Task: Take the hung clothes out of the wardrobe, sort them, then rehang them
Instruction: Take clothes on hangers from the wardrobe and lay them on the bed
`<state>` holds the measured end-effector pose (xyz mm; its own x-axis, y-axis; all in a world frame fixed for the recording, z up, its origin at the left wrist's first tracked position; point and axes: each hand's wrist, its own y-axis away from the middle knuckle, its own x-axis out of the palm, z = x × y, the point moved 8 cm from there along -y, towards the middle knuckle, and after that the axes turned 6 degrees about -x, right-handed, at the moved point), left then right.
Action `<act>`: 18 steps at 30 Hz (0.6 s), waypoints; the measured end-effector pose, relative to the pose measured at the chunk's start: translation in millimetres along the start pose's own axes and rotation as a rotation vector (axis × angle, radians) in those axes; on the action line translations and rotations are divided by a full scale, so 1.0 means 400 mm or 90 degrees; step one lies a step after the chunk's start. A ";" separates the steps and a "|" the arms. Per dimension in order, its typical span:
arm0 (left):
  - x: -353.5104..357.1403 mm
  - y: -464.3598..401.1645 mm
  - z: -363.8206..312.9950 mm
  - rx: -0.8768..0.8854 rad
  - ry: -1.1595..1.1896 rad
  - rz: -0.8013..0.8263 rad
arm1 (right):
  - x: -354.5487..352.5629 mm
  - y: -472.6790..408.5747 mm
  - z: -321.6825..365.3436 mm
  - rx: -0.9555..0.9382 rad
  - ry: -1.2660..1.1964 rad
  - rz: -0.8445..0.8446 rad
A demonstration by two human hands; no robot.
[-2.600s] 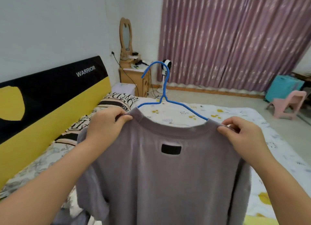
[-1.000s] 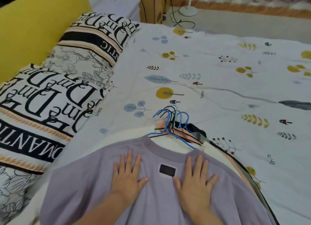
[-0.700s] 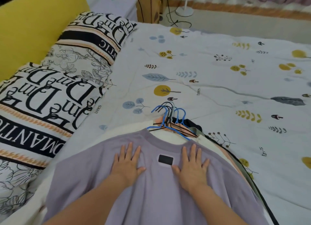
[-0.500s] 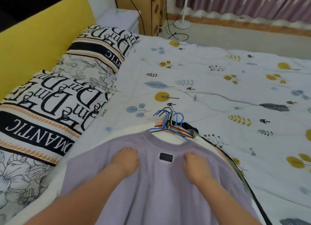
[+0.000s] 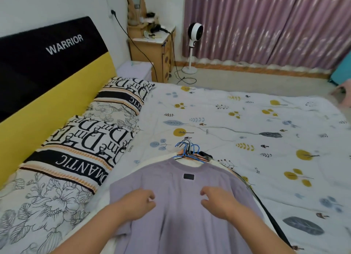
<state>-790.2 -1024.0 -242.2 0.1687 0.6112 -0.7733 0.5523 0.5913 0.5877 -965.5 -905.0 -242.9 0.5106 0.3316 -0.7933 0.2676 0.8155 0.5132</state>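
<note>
On the bed (image 5: 247, 132): lilac shirt (image 5: 182, 212) topping stacked hangers (image 5: 187, 152); left hand (image 5: 136, 202) and right hand (image 5: 218, 200) loosely curled, holding nothing; keep hooks aligned before sorting.

The lilac T-shirt (image 5: 182, 202), held up by its shoulders a few seconds back, now lies flat on the bed (image 5: 247, 124) atop the pile of hung clothes. The left hand (image 5: 137, 202) and right hand (image 5: 218, 200) (pressed flat on its chest a second ago) have slid down, fingers loosely curled.
</note>
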 end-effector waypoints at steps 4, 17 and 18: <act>-0.028 0.180 0.032 0.012 0.014 -0.033 | 0.011 0.161 0.087 -0.006 0.023 0.050; -0.062 0.630 0.196 -0.097 -0.012 -0.119 | -0.028 0.460 0.308 -0.101 0.167 0.067; -0.052 0.659 0.210 -0.114 -0.011 -0.125 | -0.034 0.467 0.324 -0.118 0.180 0.063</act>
<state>-579.5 -925.2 -91.0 0.0875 0.4680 -0.8794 0.4222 0.7822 0.4582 -816.7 -818.5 -93.7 0.2728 0.5108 -0.8153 0.0620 0.8364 0.5447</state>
